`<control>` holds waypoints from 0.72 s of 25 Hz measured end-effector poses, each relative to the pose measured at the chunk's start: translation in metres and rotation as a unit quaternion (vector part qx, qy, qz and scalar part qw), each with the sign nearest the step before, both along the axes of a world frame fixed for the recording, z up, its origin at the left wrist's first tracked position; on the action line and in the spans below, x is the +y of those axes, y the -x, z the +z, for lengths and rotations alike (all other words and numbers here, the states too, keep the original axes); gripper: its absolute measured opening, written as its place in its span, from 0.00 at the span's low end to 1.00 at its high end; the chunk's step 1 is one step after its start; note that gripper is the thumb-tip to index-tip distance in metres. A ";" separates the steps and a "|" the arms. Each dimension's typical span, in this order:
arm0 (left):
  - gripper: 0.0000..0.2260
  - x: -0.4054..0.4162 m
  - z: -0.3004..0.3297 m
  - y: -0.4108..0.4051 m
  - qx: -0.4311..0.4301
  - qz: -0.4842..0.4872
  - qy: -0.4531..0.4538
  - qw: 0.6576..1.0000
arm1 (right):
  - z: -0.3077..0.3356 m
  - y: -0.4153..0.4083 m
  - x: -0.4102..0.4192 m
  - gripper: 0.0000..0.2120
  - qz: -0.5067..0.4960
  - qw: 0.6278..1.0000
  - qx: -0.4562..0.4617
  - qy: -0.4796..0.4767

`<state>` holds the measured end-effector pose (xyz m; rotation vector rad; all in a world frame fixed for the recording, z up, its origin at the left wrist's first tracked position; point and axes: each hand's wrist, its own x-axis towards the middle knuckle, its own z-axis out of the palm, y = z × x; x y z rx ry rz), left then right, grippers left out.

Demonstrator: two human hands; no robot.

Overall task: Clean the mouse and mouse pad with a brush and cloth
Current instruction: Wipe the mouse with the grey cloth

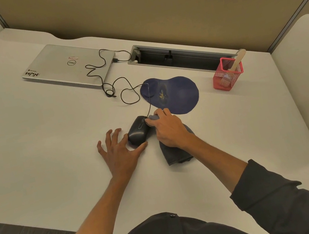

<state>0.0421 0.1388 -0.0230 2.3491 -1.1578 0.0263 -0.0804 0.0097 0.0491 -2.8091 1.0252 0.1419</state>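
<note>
The right hand (167,128) is closed on a small grey object, probably a brush (153,117), of which only a stub shows past the fingertips; its far end touches the front of the mouse (138,132). What the stub really is stays hard to make out. The same hand and forearm cover most of the dark cloth (176,154), which peeks out at 5 o'clock from the mouse, lying flat on the desk (31,148).

The left hand (119,151) lies spread and flat on the desk at 8 o'clock from the mouse, fingers apart, thumb against the mouse's near end; it grips nothing.

The black mouse sits on bare desk, just off the pad (172,95), which lies at 1 o'clock from it. The cable (124,93) runs from the mouse's front across the pad's left part, loops on the desk, then crosses the closed laptop (69,64) at 11 o'clock.

A red mesh cup (227,76) at 2 o'clock holds a pale stick-like handle; its other contents are blurred. A cable slot (176,57) opens at 12 o'clock, before the partition.

Wide bare desk lies to the left at 9 o'clock; the near edge runs below the forearms, and the right edge is well apart from the cup.
</note>
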 end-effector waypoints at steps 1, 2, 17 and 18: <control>0.31 0.000 -0.001 0.000 0.000 -0.001 -0.002 1.000 | 0.000 0.000 0.002 0.24 -0.001 1.000 -0.001 -0.002; 0.32 0.000 -0.001 0.000 0.000 -0.001 -0.003 1.000 | 0.000 0.000 0.004 0.24 -0.001 1.000 -0.003 -0.004; 0.33 0.000 0.000 0.000 0.004 0.000 -0.009 1.000 | 0.002 0.001 0.010 0.26 0.022 1.000 0.014 0.014; 0.33 0.000 0.000 0.000 0.006 0.000 -0.008 1.000 | 0.002 0.001 0.010 0.26 0.024 1.000 0.014 0.013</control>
